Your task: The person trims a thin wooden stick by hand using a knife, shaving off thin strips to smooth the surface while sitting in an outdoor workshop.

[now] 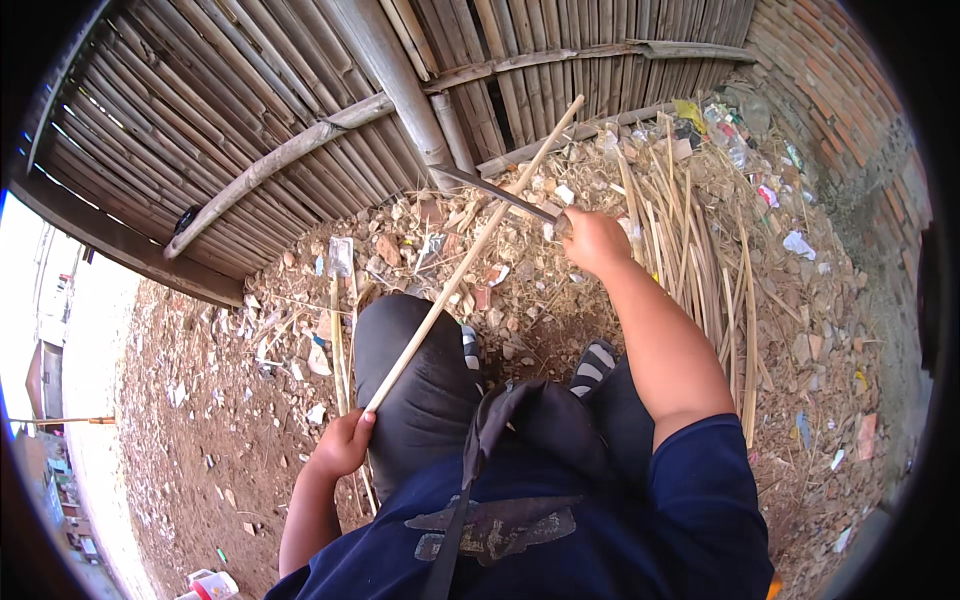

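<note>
A long pale bamboo strip slants from my lap up toward the slatted wall. My left hand is closed around its near end, beside my left thigh. A long-bladed knife is gripped by its handle in my right hand, and its dark blade points left. The blade crosses the strip near the strip's far part; whether it is cutting in cannot be told. To the right of my right hand lies a pile of split bamboo strips. A few more strips lie to the left of my knee.
A wall of upright bamboo slats with a thick pole rises in front. On the right stands a brick wall. Stones, dry chips and litter cover the ground, with plastic waste in the far right corner.
</note>
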A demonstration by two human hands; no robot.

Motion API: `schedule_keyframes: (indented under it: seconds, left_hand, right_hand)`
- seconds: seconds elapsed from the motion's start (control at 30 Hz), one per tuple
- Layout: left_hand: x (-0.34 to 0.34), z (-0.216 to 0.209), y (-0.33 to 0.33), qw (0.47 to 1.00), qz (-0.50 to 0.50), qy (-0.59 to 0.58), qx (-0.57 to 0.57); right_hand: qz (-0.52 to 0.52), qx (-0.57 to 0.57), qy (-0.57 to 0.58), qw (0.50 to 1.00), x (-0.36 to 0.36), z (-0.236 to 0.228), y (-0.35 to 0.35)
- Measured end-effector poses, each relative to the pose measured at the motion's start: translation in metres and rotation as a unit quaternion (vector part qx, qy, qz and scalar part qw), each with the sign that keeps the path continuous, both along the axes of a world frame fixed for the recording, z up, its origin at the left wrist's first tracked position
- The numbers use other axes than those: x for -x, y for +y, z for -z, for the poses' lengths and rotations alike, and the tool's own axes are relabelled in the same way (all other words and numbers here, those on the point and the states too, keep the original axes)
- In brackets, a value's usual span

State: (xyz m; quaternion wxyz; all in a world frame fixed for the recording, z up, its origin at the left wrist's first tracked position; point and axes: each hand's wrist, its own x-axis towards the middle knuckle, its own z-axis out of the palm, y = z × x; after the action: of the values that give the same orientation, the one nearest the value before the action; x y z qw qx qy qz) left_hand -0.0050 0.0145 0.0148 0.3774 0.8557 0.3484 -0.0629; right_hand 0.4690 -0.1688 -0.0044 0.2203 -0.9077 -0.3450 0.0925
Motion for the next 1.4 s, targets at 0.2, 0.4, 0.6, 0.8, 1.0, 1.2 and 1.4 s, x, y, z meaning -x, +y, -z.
schedule_keyframes:
  seconds: [0.2,0.4,0.6,0.8,1.0,1.2,1.4]
  left_hand:
    - [0.012,0.002,-0.007,0.999,-0.032,-0.021,-0.031]
    - [0.007,0.01,-0.025,0.97,0.005,-0.031,-0.24]
    - [0.03,0.033,-0.009,0.961,0.021,-0.007,-0.274]
    - [0.041,0.013,0.005,0.953,0.054,0.043,-0.294]
    - [0.031,0.01,-0.01,0.958,0.035,0.081,-0.273]
    - [0.027,0.027,-0.006,0.951,0.048,0.065,-0.297]
    - [0.019,-0.001,-0.004,0.941,0.077,0.112,-0.311]
  right_hand:
    - [-0.054,-0.07,-0.09,0.992,0.016,-0.025,0.003]
    - [-0.205,-0.007,-0.122,0.971,0.04,-0.038,-0.003]
    - [-0.243,0.123,-0.062,0.96,0.051,-0.041,0.022]
    - [0.078,-0.062,0.014,0.995,-0.012,-0.001,-0.008]
    - [-0.162,0.05,-0.087,0.982,0.054,-0.053,0.011]
    - [-0.078,0.071,0.08,0.991,0.029,-0.029,0.008]
    - [-0.029,0.045,0.054,0.997,0.014,-0.037,-0.009]
